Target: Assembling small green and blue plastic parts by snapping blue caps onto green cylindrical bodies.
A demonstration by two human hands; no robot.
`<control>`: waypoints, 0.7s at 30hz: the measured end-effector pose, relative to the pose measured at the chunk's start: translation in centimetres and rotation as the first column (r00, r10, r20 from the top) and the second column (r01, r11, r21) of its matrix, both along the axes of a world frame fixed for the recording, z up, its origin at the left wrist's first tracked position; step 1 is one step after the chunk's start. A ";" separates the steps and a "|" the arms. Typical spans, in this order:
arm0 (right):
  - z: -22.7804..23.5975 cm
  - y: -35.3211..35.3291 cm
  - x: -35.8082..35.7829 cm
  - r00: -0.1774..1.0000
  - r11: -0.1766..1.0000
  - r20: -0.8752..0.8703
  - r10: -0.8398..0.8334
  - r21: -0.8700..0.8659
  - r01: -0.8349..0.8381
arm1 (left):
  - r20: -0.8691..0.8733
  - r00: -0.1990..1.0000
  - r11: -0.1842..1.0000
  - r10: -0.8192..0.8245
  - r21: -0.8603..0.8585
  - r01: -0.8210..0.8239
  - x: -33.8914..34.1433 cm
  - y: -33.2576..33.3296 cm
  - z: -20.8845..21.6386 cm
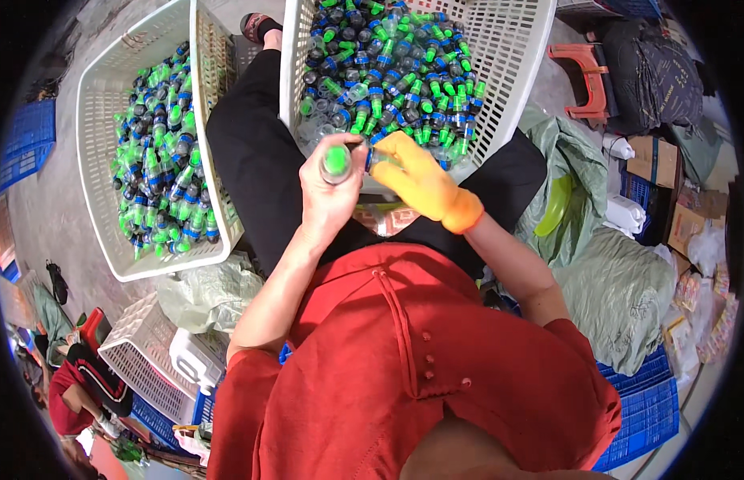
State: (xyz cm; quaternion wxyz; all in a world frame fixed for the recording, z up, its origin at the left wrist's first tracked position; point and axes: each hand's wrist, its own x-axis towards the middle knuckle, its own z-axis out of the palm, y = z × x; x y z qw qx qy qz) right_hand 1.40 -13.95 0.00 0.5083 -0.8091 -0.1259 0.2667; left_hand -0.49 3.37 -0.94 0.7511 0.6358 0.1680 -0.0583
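Note:
My bare left hand [330, 182] is closed around a small bottle with a bright green top [336, 162], its end turned up toward me. Beside it, my right hand [422, 182], in an orange-yellow glove, has its fingers bent around a small dark piece with a blue band [367, 157]. That piece lies between the two hands, and its far end is hidden. Both hands are above my lap, at the near edge of a white slatted basket [508, 60]. Many small dark bottles with green tops and blue bands [388, 68] fill it, with some clear plastic caps [314, 132] in its near left corner.
A second white basket [96, 152] of similar bottles stands at the left. An orange-red stool [584, 76] and green-grey sacks [620, 292] are at the right. Blue crates [640, 424] sit lower right. Another person [72, 396] is at the lower left, near a white jug [197, 360].

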 end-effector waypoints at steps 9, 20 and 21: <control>-0.2 1.0 0.6 0.256 0.684 -0.838 0.483 0.543 0.487 | 0.675 0.639 0.898 -0.369 0.436 0.059 1.4 3.8 5.1; -10.8 1.9 12.3 0.654 0.906 0.671 0.349 -0.420 -0.053 | -0.089 0.884 0.220 0.459 0.975 -0.017 3.3 22.4 1.3; -11.3 2.0 12.7 0.662 0.860 0.620 0.421 -0.504 -0.075 | -0.092 0.884 0.215 0.458 0.977 -0.010 3.5 22.4 0.4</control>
